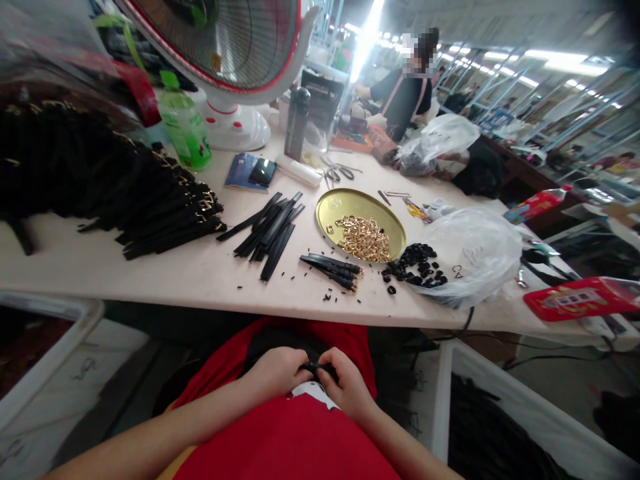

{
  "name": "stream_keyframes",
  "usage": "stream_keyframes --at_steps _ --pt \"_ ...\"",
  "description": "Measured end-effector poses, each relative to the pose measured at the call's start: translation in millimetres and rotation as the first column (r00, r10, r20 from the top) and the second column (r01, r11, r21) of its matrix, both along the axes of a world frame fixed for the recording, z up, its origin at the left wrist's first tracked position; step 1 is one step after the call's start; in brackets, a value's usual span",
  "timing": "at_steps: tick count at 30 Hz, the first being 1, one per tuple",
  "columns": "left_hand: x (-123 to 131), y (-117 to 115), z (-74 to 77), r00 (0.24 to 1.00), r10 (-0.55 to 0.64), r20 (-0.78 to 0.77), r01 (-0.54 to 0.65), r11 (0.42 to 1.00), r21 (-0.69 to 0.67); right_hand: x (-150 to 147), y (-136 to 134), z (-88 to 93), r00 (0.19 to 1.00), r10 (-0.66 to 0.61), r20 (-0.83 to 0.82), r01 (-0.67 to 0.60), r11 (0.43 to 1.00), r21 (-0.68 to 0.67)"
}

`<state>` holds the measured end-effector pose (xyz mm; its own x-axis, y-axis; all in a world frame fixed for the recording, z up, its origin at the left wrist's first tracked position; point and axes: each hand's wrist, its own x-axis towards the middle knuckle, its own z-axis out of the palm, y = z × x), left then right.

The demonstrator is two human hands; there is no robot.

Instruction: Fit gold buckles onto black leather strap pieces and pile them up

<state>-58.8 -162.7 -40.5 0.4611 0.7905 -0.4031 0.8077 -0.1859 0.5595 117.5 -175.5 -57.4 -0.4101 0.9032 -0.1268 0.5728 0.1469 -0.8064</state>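
Close to my body, below the table edge, my left hand (283, 371) and my right hand (347, 381) pinch a small black strap (314, 367) between them. Much of the strap is hidden by my fingers. On the table ahead lies a small bundle of black straps with gold buckles (334, 269). Behind it a gold oval tray (333, 203) holds a heap of small gold buckles (367, 239). Loose black straps (270, 230) lie left of the tray. Small black loops (417, 263) are spilled to its right, beside a clear plastic bag (475, 253).
A large pile of black straps (100, 173) covers the table's left. Behind stand a heater fan (235, 123), a green bottle (185, 127) and a dark flask (298, 123). Red packages (580, 299) lie at right. White bins (445, 400) flank me. A person (407, 93) works beyond the table.
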Motion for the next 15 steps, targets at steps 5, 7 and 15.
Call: stream_keyframes --at_steps 5,7,15 --pt "2 1 -9.2 0.999 0.037 0.03 -0.037 0.999 -0.014 -4 -2 -3.7 1.0 -0.021 -0.001 0.021 0.999 -0.024" --pt "2 2 -10.3 0.998 0.045 0.054 -0.044 0.999 -0.031 -6 -2 -5.3 0.995 -0.104 0.008 0.104 0.993 -0.06" --pt "-9 12 -15.6 0.967 0.061 0.247 -0.021 0.987 -0.16 -6 -6 -10.8 0.97 -0.242 -0.026 0.23 0.945 -0.233"
